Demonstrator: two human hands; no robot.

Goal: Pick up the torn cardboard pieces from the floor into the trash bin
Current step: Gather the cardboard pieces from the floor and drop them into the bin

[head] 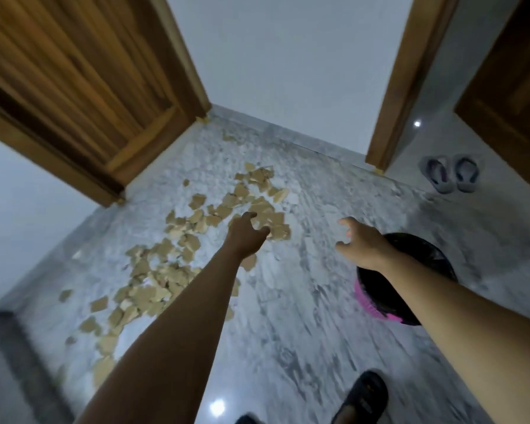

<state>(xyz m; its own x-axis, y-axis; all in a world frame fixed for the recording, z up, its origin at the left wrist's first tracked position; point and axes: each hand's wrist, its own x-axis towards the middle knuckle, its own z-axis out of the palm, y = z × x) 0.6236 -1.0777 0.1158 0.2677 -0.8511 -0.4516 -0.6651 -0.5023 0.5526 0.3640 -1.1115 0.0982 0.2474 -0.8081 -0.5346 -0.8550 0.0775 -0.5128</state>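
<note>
Torn tan cardboard pieces [196, 240], irregular and flat, lie scattered in a band from centre frame to lower left on the grey marble floor [288, 332]. The left hand [245, 232] reaches over them, fingers curled, apparently grasping nothing. The right hand [361, 243] is spread, empty, above the black-lined pink trash bin [380, 304] at right; bare floor separates bin and pieces.
</note>
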